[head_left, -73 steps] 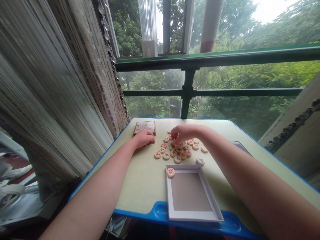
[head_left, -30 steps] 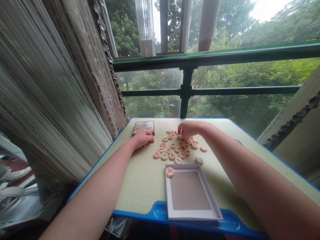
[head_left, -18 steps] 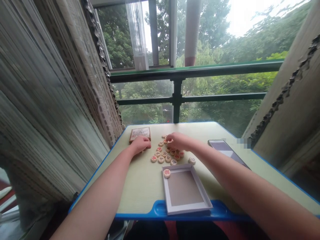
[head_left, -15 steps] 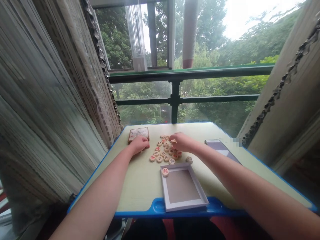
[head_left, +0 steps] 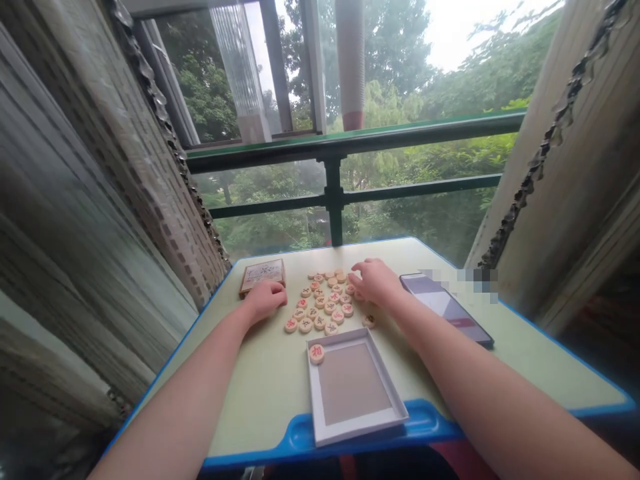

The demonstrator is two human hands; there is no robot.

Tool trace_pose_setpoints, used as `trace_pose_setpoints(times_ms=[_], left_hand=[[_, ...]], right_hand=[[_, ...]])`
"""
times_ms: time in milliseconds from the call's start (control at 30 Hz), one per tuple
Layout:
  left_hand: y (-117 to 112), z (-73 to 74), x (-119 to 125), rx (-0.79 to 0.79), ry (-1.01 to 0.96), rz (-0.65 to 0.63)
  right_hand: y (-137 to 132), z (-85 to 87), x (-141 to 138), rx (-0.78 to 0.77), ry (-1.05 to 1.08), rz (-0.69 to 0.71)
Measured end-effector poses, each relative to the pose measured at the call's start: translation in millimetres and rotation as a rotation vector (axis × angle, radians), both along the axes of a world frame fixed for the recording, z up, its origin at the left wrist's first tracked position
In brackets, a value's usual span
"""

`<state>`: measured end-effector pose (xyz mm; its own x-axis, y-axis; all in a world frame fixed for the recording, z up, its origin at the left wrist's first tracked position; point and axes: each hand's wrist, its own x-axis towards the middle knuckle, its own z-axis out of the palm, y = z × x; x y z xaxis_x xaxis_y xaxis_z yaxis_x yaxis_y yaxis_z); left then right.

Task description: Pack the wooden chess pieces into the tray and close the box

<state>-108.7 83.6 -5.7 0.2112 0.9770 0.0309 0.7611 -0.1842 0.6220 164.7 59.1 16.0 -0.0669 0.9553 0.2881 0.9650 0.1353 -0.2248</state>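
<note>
Wooden Chinese chess pieces (head_left: 319,301) with red and black characters lie face up in a loose group at mid-table. Along the group's right side is my right hand (head_left: 374,280), its fingers apart and bent down beside the nearest pieces; whether they touch one is unclear. My left hand (head_left: 266,300) rests on the table left of the pieces, just in front of a small patterned box (head_left: 263,272). Its fingers are curled in, and their inside is hidden. Nearer to me, a shallow white box tray (head_left: 320,427) holds one red piece (head_left: 317,353) in its far left corner.
A phone (head_left: 450,310) lies on the table right of my right forearm. The pale tabletop (head_left: 250,393) has a blue raised edge with a recess under the tray. Beyond stand a green railing (head_left: 360,142) and a window, with curtains (head_left: 95,167) on both sides.
My right hand has drawn back to the right from over the pieces, and its fingers have spread. More pieces show now. The left hand stays by the patterned box. The view has shifted slightly.
</note>
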Motion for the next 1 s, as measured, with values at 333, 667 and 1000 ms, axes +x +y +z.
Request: trace_pose_setpoints(times_ms=[333,667,1000], left_hand=[[4.1,-2.1,-2.8,-0.042,-0.009,0.016],[-0.4,2.2,-0.4,-0.033,0.006,0.025],[0.1,1.9,0.9,-0.009,0.01,0.03]], right_hand=[[3.4,-5.5,6.3,-0.072,0.052,0.015],[4.7,-8.8,-1.2,-0.076,0.1,0.063],[1.7,-0.9,0.6,-0.15,0.069,0.046]])
